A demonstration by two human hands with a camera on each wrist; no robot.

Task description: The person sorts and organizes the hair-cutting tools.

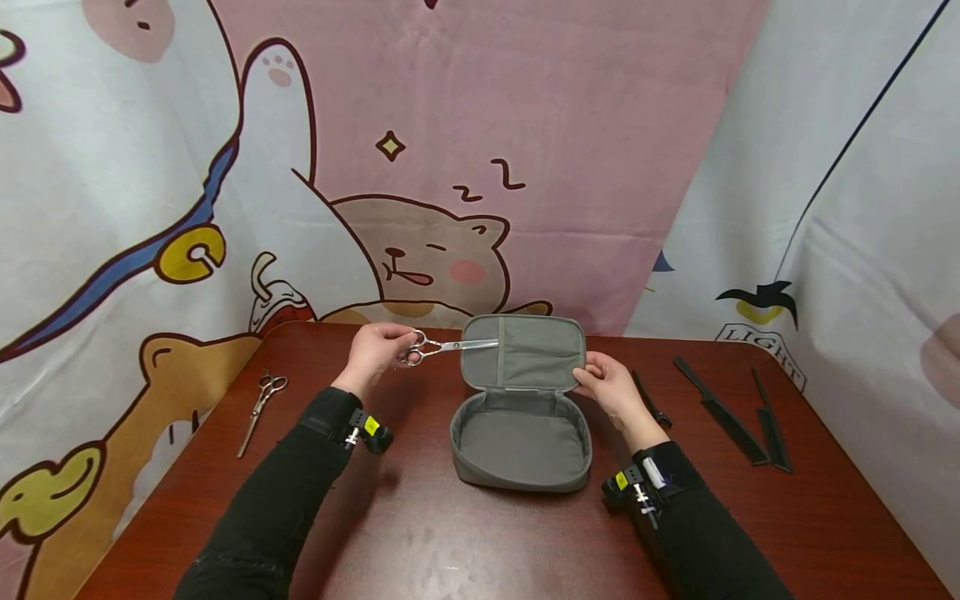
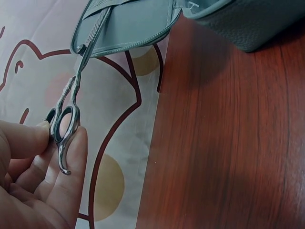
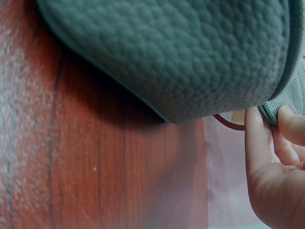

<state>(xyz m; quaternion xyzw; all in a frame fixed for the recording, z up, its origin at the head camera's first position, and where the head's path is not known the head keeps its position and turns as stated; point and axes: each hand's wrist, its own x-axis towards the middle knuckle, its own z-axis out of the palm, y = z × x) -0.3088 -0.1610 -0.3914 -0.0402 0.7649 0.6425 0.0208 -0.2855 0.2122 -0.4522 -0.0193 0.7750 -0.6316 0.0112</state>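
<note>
My left hand point(image 1: 371, 357) pinches the finger rings of silver thinning scissors point(image 2: 77, 81), whose fine teeth show in the left wrist view. Their blades point right across the raised lid of a grey zip case point(image 1: 522, 479). At the edge of the lid's inner pocket point(image 1: 540, 354) the blade tip ends, apparently tucked under it. On the lid's right edge, my right hand point(image 1: 611, 387) pinches the fabric between thumb and fingers, holding the lid upright. The case's bottom compartment lies open with nothing in it. In the right wrist view, the case's textured side point(image 3: 171, 52) fills the upper part.
A second pair of scissors point(image 1: 260, 408) lies on the table's left. To the right are a dark slim tool point(image 1: 651, 400), partly behind my right hand, and two black combs, one longer point(image 1: 723, 414) and one shorter point(image 1: 771, 425). A printed cloth point(image 1: 585, 125) hangs behind the table.
</note>
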